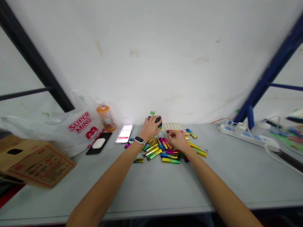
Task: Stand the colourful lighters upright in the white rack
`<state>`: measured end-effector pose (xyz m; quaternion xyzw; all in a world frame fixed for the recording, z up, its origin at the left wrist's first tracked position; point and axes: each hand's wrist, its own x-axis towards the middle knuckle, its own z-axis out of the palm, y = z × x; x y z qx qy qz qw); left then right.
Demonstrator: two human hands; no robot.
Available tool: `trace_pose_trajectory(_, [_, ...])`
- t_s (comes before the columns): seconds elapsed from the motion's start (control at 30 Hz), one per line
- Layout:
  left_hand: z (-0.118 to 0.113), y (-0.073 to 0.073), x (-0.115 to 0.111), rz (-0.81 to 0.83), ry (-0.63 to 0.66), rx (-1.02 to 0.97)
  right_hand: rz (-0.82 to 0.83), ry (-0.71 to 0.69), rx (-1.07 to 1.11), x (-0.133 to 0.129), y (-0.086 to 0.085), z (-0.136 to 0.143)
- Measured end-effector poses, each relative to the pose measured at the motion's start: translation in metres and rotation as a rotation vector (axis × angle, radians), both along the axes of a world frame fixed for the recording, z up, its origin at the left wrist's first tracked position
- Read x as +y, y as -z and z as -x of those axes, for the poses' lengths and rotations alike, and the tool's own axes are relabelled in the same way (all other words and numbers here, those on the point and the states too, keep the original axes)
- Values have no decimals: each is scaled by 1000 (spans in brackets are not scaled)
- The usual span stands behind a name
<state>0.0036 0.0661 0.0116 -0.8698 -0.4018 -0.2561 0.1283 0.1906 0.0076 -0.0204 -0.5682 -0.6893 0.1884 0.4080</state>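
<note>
My left hand (151,127) wears a white-rimmed wristband (139,140) and curls around a cluster of upright lighters (158,119) with dark tops, beside a cream gridded tray (171,126). The hand covers much of the cluster. My right hand (178,139) has its fingers drawn together in a pinch over the right part of a pile of shiny multicoloured lighters (152,153). Whatever it holds is too small or hidden to make out. A red lighter shows just behind its fingers. Loose lighters lie at many angles below both hands.
To the left are a lit phone (124,133), an orange drink bottle (105,117), a white case (98,143) on a dark phone, a plastic bag (78,126) and a cardboard box (42,164). A power strip (248,137) with cables lies right. A wall stands behind.
</note>
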Motion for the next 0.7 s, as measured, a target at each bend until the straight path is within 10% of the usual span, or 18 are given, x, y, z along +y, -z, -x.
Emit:
trace_pose_trajectory(0.33, [-3, 18, -48, 20, -93, -152, 140, 104, -545, -11, -8, 10])
trace_pose_trajectory(0.7, [9, 25, -58, 207, 61, -390, -37, 70, -318, -8, -3, 9])
